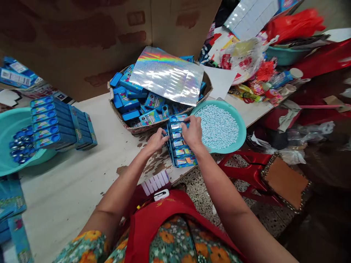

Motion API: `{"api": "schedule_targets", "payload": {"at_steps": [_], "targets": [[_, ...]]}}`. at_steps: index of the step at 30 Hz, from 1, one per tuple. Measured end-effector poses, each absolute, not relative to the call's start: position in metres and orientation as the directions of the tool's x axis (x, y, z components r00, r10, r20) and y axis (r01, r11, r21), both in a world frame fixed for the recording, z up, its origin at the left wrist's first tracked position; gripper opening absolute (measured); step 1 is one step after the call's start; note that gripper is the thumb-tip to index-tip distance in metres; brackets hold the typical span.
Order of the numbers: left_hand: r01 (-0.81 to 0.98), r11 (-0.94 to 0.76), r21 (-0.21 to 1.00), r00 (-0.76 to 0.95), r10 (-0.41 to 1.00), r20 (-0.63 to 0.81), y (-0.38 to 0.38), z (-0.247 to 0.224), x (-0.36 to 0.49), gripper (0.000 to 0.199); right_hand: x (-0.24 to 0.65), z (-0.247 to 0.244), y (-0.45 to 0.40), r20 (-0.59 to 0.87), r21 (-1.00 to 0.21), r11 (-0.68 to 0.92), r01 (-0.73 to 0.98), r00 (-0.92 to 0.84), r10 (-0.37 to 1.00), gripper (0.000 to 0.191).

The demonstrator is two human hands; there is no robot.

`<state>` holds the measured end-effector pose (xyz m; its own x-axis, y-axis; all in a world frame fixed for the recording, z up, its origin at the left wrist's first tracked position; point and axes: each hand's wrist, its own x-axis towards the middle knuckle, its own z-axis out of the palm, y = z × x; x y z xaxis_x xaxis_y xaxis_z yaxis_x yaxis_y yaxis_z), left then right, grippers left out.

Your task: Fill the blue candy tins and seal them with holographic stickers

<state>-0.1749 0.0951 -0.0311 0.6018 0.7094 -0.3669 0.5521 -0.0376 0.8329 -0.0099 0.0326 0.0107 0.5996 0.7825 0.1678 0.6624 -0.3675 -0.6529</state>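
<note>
Several blue candy boxes (179, 151) stand side by side in a short row near the table's front edge, shiny patches on their upper faces. My left hand (158, 140) is closed against the left side of the row, its thumb and fingertips at the boxes. Over the right side bends my right hand (192, 131), thumb and index finger drawn together on the upper face of a box near the far end. Whatever lies between those fingertips is too small to make out. A turquoise bowl (242, 137) of pale blue candies (218, 126) sits just right of my right hand.
Behind the row is a cardboard tray (130, 128) of loose blue boxes, with a silver holographic sheet (170, 75) on top. Stacked boxes (61, 124) and another turquoise bowl (16, 117) stand left. White label strips (155, 183) lie by my lap. A red stool (244, 171) is at right.
</note>
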Motion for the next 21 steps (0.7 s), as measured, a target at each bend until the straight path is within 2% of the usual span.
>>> {"api": "schedule_targets", "payload": {"at_steps": [2, 4, 6, 7, 9, 11, 12, 15, 18, 21], "targets": [[0.591, -0.061, 0.805, 0.636, 0.649, -0.418, 0.089, -0.031, -0.215, 0.031, -0.017, 0.021, 0.025, 0.252, -0.618, -0.328, 0.714, 0.575, 0.778, 0.023], [0.615, -0.050, 0.787, 0.694, 0.508, -0.511, 0.075, -0.032, -0.267, 0.037, -0.033, 0.033, 0.012, 0.344, -0.610, -0.249, 0.753, 0.534, 0.772, 0.029], [0.675, -0.015, 0.738, 0.698, 0.335, -0.632, 0.051, -0.037, -0.319, 0.039, -0.060, 0.039, -0.005, 0.377, -0.641, -0.092, 0.762, 0.418, 0.827, 0.031], [0.717, -0.006, 0.697, 0.668, 0.293, -0.685, 0.037, -0.041, -0.342, 0.037, -0.077, 0.037, -0.014, 0.359, -0.672, 0.015, 0.741, 0.307, 0.881, 0.031], [0.780, -0.010, 0.626, 0.598, 0.311, -0.739, 0.012, -0.052, -0.376, 0.027, -0.114, 0.021, -0.030, 0.245, -0.748, 0.195, 0.635, -0.010, 0.970, 0.030], [0.794, 0.000, 0.608, 0.558, 0.397, -0.729, -0.007, -0.062, -0.393, 0.029, -0.150, -0.009, -0.044, 0.068, -0.793, 0.217, 0.569, -0.271, 0.960, 0.029], [0.788, 0.015, 0.616, 0.548, 0.441, -0.711, -0.012, -0.067, -0.397, 0.031, -0.164, -0.027, -0.049, -0.035, -0.785, 0.192, 0.589, -0.351, 0.936, 0.028], [0.758, 0.073, 0.648, 0.522, 0.527, -0.671, -0.017, -0.076, -0.397, 0.032, -0.192, -0.071, -0.058, -0.232, -0.693, 0.210, 0.690, -0.489, 0.841, 0.038], [0.751, 0.137, 0.646, 0.489, 0.542, -0.684, -0.015, -0.081, -0.398, 0.031, -0.198, -0.089, -0.063, -0.284, -0.637, 0.311, 0.705, -0.589, 0.757, 0.048], [0.750, 0.197, 0.632, 0.460, 0.532, -0.711, -0.015, -0.087, -0.401, 0.031, -0.195, -0.088, -0.064, -0.310, -0.634, 0.362, 0.683, -0.653, 0.690, 0.047]]}}
